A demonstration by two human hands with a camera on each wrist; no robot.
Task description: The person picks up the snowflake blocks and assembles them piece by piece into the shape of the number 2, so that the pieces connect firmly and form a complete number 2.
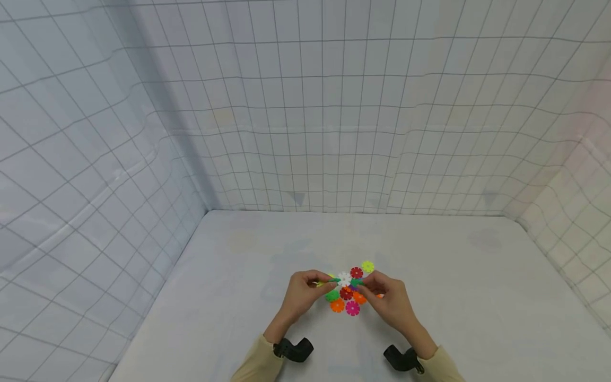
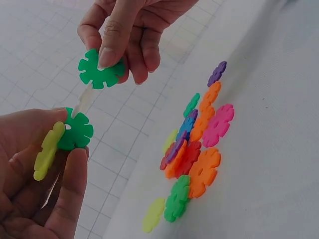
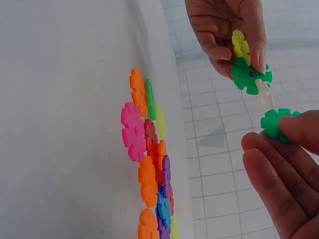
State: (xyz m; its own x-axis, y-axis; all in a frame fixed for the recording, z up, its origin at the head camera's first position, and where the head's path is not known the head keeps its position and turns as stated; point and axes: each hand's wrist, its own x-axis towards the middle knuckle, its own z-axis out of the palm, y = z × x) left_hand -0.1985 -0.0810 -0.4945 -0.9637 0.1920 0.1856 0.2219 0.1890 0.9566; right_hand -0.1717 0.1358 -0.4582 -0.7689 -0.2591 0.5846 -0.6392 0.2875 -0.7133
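My left hand (image 1: 302,295) pinches a green notched flower disc (image 2: 76,133) between thumb and fingers, and a yellow disc (image 2: 49,151) is joined to its side. A white flower disc (image 1: 343,279) stands between the hands, with its edge at the left green disc. At the white disc's other side is a second green disc (image 2: 99,70), pinched by my right hand (image 1: 392,301). In both wrist views the joined pieces form a short chain held above the table. Part of the left green disc is covered by the thumb.
Below the hands, a loose cluster of flower discs lies on the white table (image 1: 229,297), among them a pink disc (image 1: 352,307), an orange disc (image 1: 337,305) and a red disc (image 1: 356,272). A yellow disc (image 1: 367,266) is at the cluster's far side. Grid-patterned sheeting (image 1: 305,106) surrounds the table.
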